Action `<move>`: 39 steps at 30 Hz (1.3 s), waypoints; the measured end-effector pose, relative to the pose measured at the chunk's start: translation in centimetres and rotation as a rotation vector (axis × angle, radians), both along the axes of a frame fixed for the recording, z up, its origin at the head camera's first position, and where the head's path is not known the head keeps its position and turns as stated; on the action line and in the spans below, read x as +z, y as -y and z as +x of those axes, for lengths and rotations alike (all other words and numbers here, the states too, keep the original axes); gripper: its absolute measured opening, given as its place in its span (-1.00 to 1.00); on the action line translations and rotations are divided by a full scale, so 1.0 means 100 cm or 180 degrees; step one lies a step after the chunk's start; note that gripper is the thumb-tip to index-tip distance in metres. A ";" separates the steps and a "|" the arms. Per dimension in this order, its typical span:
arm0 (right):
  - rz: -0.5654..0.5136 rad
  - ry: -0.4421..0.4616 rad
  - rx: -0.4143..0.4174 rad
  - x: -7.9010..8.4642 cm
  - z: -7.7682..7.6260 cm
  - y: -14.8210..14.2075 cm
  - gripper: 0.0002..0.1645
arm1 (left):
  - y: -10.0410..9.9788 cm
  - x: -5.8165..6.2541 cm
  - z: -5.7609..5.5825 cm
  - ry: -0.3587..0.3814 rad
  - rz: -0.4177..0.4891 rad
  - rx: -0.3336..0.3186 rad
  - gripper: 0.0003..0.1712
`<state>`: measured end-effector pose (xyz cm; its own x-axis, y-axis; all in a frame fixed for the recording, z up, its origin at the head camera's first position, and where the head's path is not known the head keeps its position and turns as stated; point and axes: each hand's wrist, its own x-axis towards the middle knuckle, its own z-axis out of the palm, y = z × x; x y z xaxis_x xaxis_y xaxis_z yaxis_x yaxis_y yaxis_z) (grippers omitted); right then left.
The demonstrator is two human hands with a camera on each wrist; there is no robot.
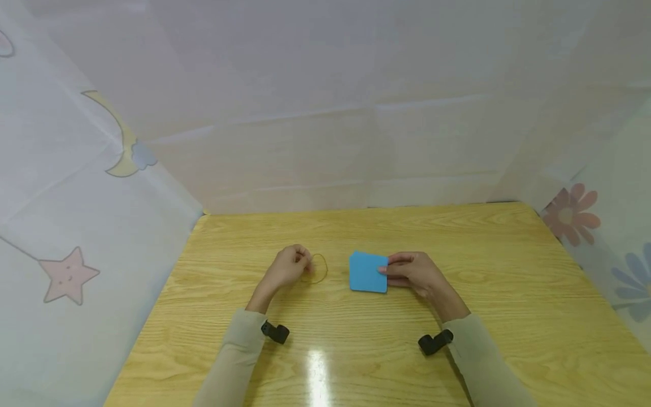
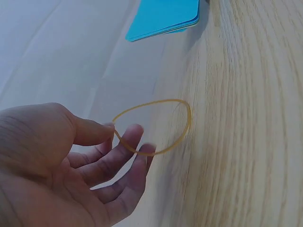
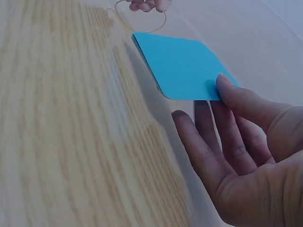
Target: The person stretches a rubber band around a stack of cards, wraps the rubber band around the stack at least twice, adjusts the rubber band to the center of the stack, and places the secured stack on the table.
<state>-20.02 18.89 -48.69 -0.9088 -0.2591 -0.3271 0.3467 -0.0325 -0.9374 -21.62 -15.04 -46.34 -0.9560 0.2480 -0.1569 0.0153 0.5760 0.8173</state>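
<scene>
amber band [image 2: 190,116] (thin, looped); pinched, left hand [image 1: 286,268]; blue card stack [image 1: 367,272]; gripped, right hand [image 1: 420,275]

Rubber band [image 2: 190,118] left of cards [image 1: 367,273]

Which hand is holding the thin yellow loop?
The left hand: its thumb and a finger pinch the thin yellow loop. The right hand grips a blue stack instead.
</scene>
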 end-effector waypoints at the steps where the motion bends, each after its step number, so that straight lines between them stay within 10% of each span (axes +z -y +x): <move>1: -0.0007 -0.0022 0.0018 0.001 0.000 -0.001 -0.85 | -0.001 0.000 -0.001 -0.0010 0.0007 0.0005 -0.77; 14: -0.0036 -0.0112 0.0163 -0.005 0.004 -0.005 -0.87 | -0.004 0.003 -0.003 0.0067 0.0172 0.0048 -0.73; 25: 0.0082 -0.0036 0.0109 -0.008 0.002 -0.003 -0.66 | -0.008 0.009 -0.007 -0.0094 -0.0449 0.0141 -0.84; 33: 0.0140 -0.0104 0.0171 -0.005 0.005 0.006 -0.47 | -0.016 0.015 -0.010 -0.0144 -0.0138 0.0139 -0.79; 39: 0.0087 -0.0101 0.0235 -0.005 0.004 0.013 -0.77 | -0.025 0.021 -0.012 -0.0235 0.0108 0.0125 -0.80</move>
